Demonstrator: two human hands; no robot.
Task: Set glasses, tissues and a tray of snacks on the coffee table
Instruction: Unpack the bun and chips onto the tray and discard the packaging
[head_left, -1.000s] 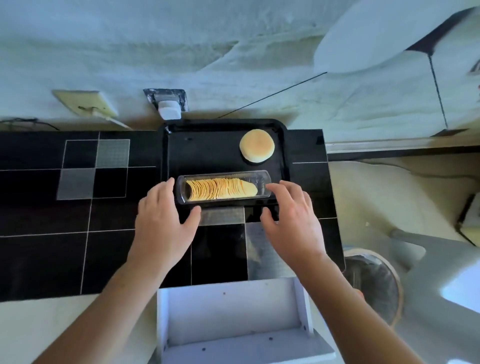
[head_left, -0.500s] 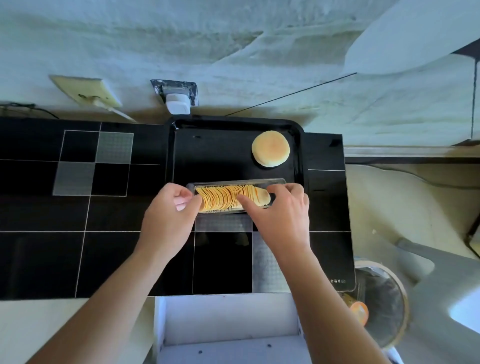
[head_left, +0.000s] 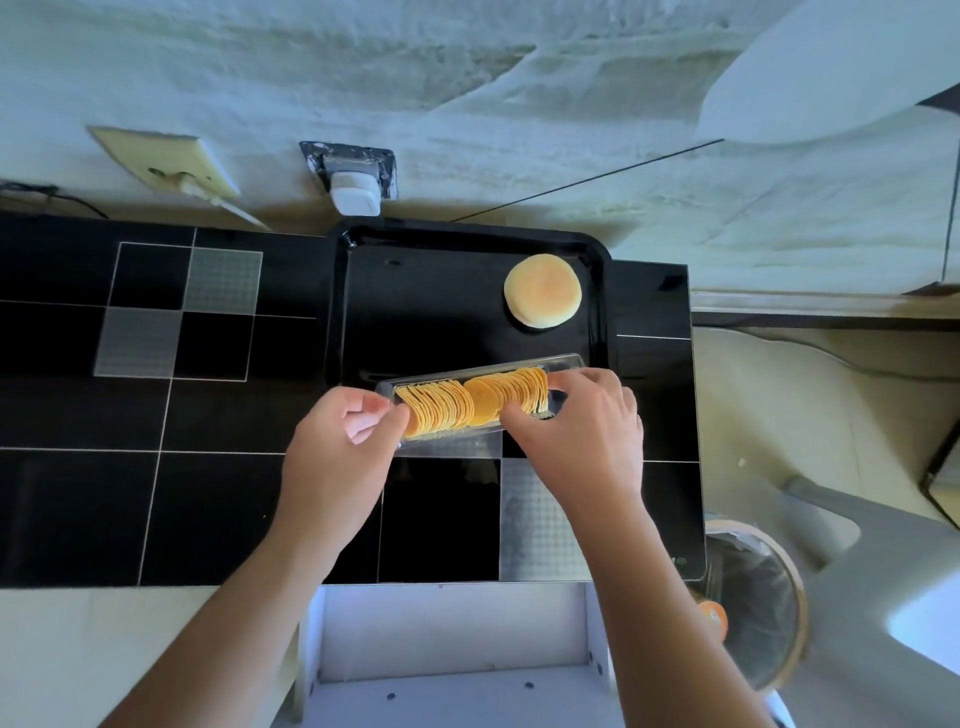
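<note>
Head view shows both hands at a clear plastic tub of crisps (head_left: 475, 402) on the near edge of the black tray (head_left: 426, 312). The left hand (head_left: 337, 452) is curled, thumb and fingertips pinching the tub's left end. The right hand (head_left: 582, 436) is half closed over the right end, thumb and fingers reaching among the crisps. Compared with half a second ago, the tub now sits skewed, its right end farther away, and the crisp stack has split, one crisp lying face-up in the middle. A round bun (head_left: 543, 291) lies alone in the tray's far right corner. The tray rests on the black tiled desk (head_left: 156, 493) against the wall
</note>
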